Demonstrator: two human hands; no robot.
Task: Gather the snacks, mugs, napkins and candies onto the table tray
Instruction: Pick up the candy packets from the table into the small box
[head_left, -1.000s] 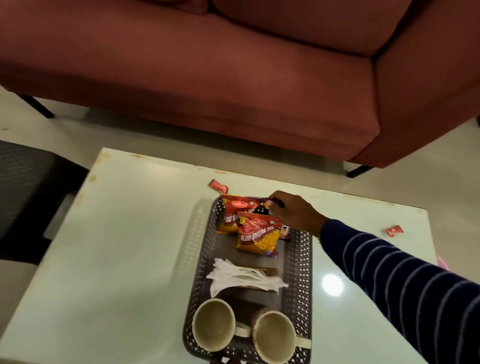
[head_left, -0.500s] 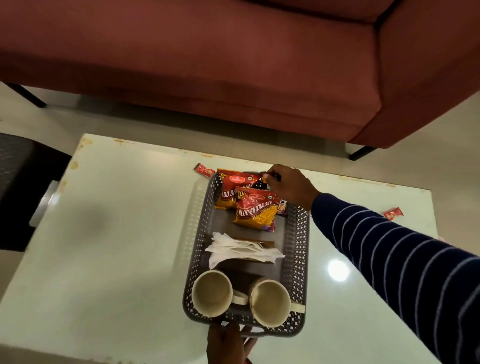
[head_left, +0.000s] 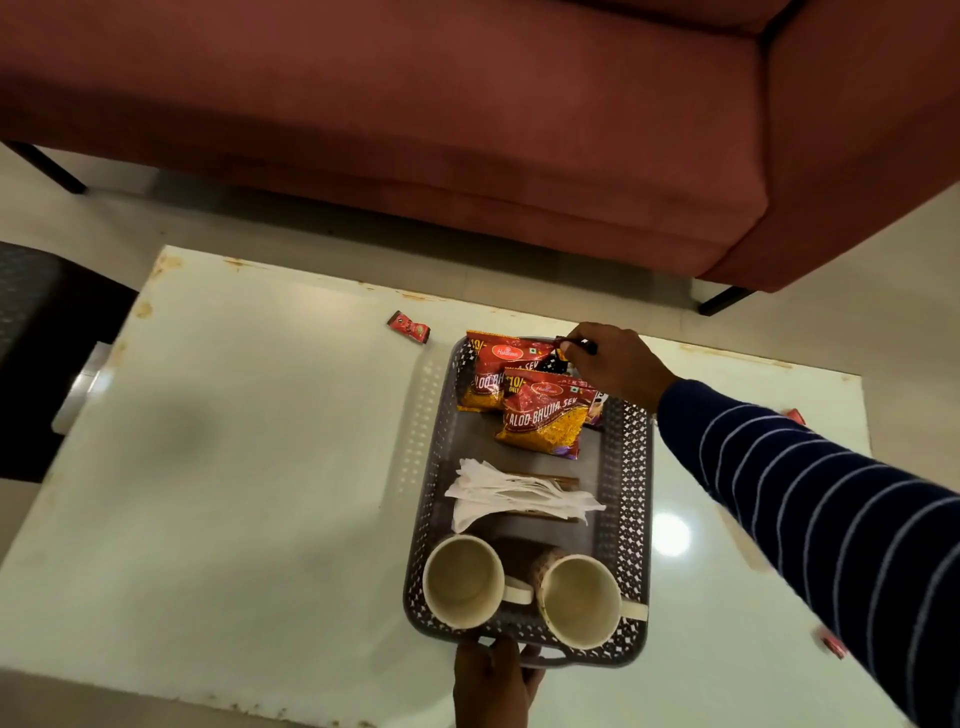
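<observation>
Right hand (head_left: 615, 364) pinching a dark candy (head_left: 575, 344) over the tray's (head_left: 628, 467) far end beside the snack packets (head_left: 543, 410), left hand (head_left: 493, 680) gripping the tray's near rim, loose candy (head_left: 409, 327) on table (head_left: 234, 467), well left of right hand

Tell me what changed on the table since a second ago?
The left hand came up at the near edge and now holds the near end of the tray. The right hand stayed at the tray's far end, pinching a small dark thing over the snacks. The mugs, napkins and the candy outside the tray lie as before.
</observation>
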